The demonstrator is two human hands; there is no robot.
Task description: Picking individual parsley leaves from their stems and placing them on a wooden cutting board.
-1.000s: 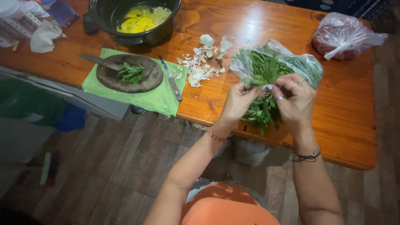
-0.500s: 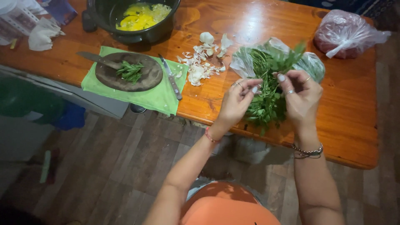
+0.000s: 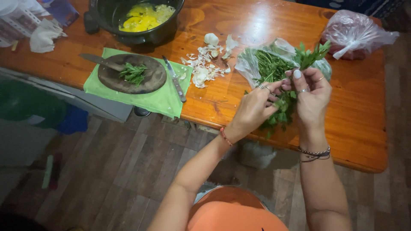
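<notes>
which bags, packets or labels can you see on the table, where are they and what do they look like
Clear plastic bag of green leafy herbs: table middle, just beyond both hands, open and crumpled.
Knotted clear plastic bag with dark reddish contents: far right corner, rounded.
White lattice-patterned plastic container: far left edge, partly cut off.

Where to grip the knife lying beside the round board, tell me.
Grip the knife by its dark handle, the end nearest the table edge, coming from above. The blade points away toward the black pot, so the handle lies free on the green cloth.
</notes>
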